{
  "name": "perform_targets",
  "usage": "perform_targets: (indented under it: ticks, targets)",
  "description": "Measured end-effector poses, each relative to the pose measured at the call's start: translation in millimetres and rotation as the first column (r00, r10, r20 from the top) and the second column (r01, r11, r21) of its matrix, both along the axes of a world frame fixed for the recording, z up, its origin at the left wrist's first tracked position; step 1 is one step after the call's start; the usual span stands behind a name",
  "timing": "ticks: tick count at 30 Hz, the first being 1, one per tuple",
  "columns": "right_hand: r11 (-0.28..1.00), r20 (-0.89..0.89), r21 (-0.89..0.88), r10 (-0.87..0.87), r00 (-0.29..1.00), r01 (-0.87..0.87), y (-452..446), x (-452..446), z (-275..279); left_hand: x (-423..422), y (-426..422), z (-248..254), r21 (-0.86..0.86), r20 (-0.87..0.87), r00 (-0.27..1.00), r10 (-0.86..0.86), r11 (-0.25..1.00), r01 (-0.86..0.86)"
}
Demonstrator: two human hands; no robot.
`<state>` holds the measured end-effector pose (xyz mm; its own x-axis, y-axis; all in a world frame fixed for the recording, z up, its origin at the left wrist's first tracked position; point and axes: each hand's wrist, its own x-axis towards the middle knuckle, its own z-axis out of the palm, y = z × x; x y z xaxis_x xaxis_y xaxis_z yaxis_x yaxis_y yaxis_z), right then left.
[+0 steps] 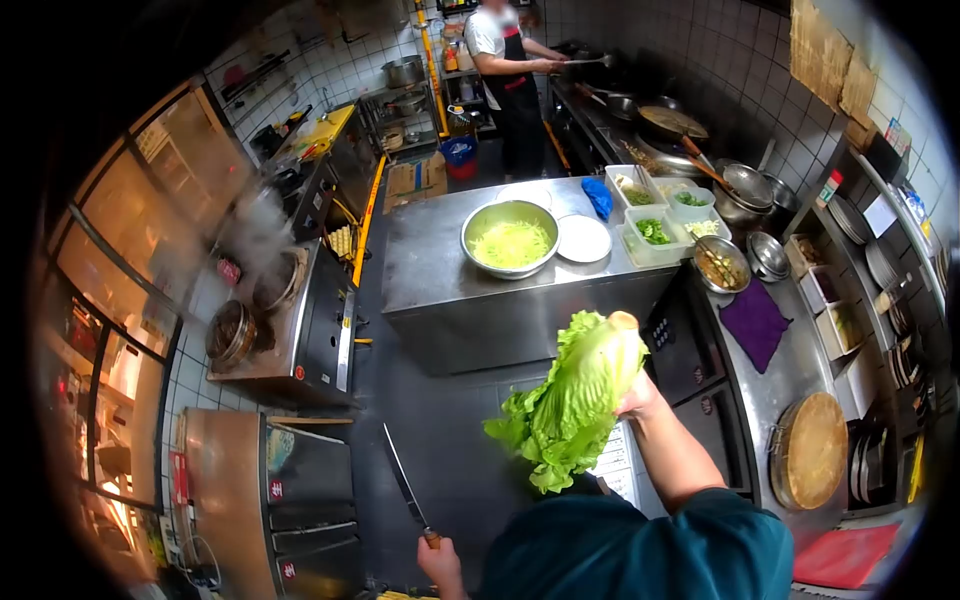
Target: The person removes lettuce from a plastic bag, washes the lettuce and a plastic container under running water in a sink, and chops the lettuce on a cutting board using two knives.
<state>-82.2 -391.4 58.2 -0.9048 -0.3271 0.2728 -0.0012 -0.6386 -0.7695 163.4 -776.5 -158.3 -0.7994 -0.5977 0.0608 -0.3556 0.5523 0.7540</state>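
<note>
A head of green leafy lettuce (pixel 585 385) is held up in front of me, its pale cut stem end at the top and its leaves hanging to the lower left. My right hand (pixel 636 396) grips it from the right side, with most of the fingers hidden behind it. Low down on the left, my left hand (pixel 440 562) is closed round the wooden handle of a long-bladed knife (pixel 404 477). The blade points up and away, apart from the lettuce.
A steel counter (pixel 425 240) ahead bears a bowl of shredded greens (pixel 510 245), a white plate (pixel 584 239) and tubs of chopped vegetables (pixel 652 235). A round chopping board (pixel 808 450) stands right. Steam rises from a stove (pixel 290 340) at left. A co-worker (pixel 510 90) cooks at the back.
</note>
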Motion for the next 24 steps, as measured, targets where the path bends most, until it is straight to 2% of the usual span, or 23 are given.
perform_targets:
  ticks: [1, 3, 6, 7, 9, 12, 13, 16, 18, 20, 21, 22, 24]
  targets:
    - [0.999, 0.01, 0.032, 0.007, 1.0, -0.007, -13, -16, -4, -16, -7, 3, -0.004, -0.017, 1.0, 0.014, 1.0, -0.014]
    - [0.999, -0.011, -0.02, 0.033, 0.999, -0.033, -42, -55, -22, -53, -20, 11, -0.006, -0.045, 0.998, 0.034, 0.999, -0.034]
    - [0.989, 0.022, -0.057, 0.139, 0.99, -0.138, -88, -118, -35, -108, -45, 42, 0.237, 0.084, 0.988, 0.129, 0.961, -0.145]
    - [0.985, 0.05, -0.07, 0.159, 0.986, -0.155, -107, -138, -33, -127, -59, 49, 0.206, 0.101, 0.99, 0.094, 0.972, -0.113]
    - [0.972, -0.007, -0.086, 0.219, 0.976, -0.219, -144, -188, -32, -159, -85, 67, 0.154, 0.146, 0.988, 0.044, 0.986, -0.067]
    - [0.957, 0.055, -0.101, 0.278, 0.959, -0.272, -195, -248, -21, -194, -125, 90, 0.084, 0.208, 0.978, 0.032, 0.995, -0.051]
    - [0.934, 0.073, -0.134, 0.343, 0.936, -0.332, -211, -266, -18, -203, -139, 88, 0.062, 0.227, 0.973, 0.027, 0.997, -0.042]
    - [0.911, 0.04, -0.149, 0.395, 0.918, -0.385, -258, -325, -17, -232, -186, 63, -0.007, 0.31, 0.951, 0.0, 1.0, 0.002]
    - [0.897, 0.082, -0.199, 0.416, 0.906, -0.395, -288, -357, -26, -248, -212, 44, -0.026, 0.356, 0.934, -0.019, 0.999, 0.03]
    - [0.908, 0.053, -0.17, 0.396, 0.917, -0.382, -320, -390, -22, -266, -241, 20, -0.036, 0.374, 0.926, -0.044, 0.997, 0.062]
    - [0.907, 0.067, -0.182, 0.398, 0.915, -0.381, -337, -404, -25, -277, -258, 7, -0.041, 0.374, 0.926, -0.055, 0.996, 0.076]
    - [0.896, 0.05, -0.193, 0.417, 0.908, -0.401, -351, -422, -35, -278, -276, -37, 0.012, 0.217, 0.973, -0.083, 0.997, 0.082]
    - [0.898, 0.132, -0.253, 0.399, 0.907, -0.359, -386, -448, -36, -343, -303, 19, 0.04, 0.301, 0.948, -0.1, 0.995, 0.093]
